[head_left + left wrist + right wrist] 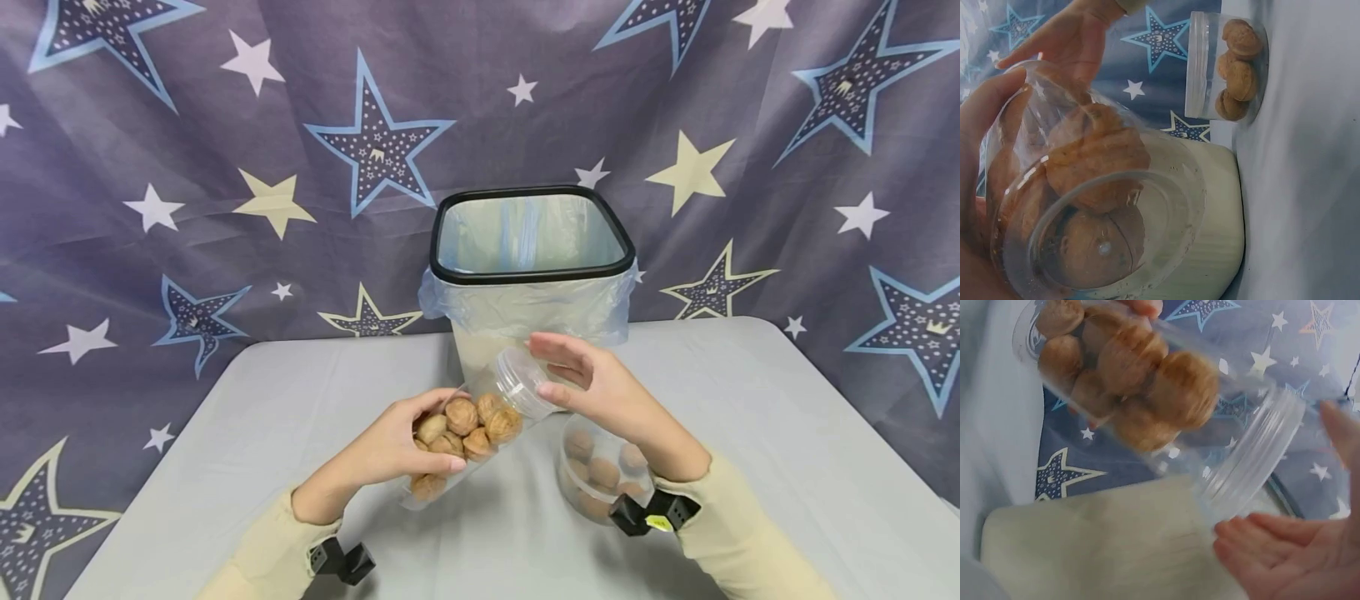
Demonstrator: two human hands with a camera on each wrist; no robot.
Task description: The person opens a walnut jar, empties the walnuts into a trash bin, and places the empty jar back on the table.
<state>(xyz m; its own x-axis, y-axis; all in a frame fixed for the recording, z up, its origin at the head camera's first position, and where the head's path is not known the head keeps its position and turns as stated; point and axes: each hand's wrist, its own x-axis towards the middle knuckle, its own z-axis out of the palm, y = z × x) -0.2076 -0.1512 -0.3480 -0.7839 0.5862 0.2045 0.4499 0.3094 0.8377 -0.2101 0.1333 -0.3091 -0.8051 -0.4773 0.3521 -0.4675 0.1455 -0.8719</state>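
My left hand (405, 446) grips a tall clear plastic jar (468, 471) around its body. Walnuts (476, 442) fill the lower part of the jar, which tilts with its clear ribbed top (1266, 450) up toward the right. Beside that top is my right hand (596, 383), fingers extended and apart from the thumb, fingertips right at the rim. A shorter clear tub (600, 475) holding several walnuts (1241, 81) stands on the table below my right forearm. In the left wrist view the jar's round base (1116, 231) faces the camera.
A cream bin (480, 350) with a black rim (532, 277) stands behind my hands, lined with a translucent bluish bag (607, 304). The table (300, 375) has a pale cloth. Behind it hangs a dark star-patterned curtain (465, 50).
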